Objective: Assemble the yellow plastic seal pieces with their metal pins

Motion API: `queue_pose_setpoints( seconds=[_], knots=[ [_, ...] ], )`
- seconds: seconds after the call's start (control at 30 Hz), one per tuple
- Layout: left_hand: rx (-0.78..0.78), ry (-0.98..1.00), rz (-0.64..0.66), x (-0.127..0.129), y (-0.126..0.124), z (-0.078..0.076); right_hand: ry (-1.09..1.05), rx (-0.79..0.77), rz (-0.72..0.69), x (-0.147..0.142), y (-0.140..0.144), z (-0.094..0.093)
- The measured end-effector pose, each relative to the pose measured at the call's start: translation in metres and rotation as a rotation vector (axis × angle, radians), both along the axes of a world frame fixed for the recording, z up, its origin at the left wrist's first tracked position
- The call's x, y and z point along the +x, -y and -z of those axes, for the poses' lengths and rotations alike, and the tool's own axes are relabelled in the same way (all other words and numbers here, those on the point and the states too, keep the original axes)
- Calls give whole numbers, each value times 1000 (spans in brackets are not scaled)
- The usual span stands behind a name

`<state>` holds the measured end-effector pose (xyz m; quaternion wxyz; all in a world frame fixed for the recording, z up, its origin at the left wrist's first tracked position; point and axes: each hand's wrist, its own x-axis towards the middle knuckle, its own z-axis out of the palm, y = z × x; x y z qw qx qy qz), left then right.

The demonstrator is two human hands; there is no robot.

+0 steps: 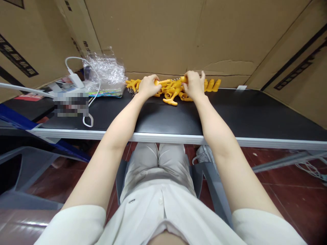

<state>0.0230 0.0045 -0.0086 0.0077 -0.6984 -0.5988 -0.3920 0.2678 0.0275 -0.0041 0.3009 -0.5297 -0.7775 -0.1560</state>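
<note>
My left hand [148, 86] is closed on a yellow plastic piece with a ridged shaft [165, 81] that points to the right. My right hand [194, 85] pinches a yellow hollow cap [184, 79], a short gap away from the shaft's end. Below and between both hands lies a pile of similar yellow parts [176, 91], one with a T-shaped handle [170, 101] toward me. More yellow pieces [133, 84] lie left of my left hand, with small metal chains [131, 91] by them. Several yellow caps [213, 85] stand upright right of my right hand.
Clear plastic bags [104, 73] are stacked at the back left. A white charger with cable [76, 80] lies before them, near a blurred patch. Cardboard walls [163, 37] enclose the black tabletop [255, 112]. Its light metal edge [168, 137] runs above my lap.
</note>
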Motion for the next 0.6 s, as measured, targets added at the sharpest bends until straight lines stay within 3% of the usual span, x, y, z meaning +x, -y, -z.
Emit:
queue_pose_setpoints(
  seconds=[0.2, 0.3, 0.47, 0.6],
  knots=[
    [1, 49, -91, -11, -13, 2, -282, -62, 341, 44, -22, 6],
    [25, 121, -114, -21, -21, 3, -413, -135, 445, 62, -27, 13],
    [8, 239, -110, -35, -31, 9, -549, -239, 500, 73, -25, 25],
    [-133, 408, -58, -42, -36, 18, -536, -224, 467, 84, -37, 39]
  ],
)
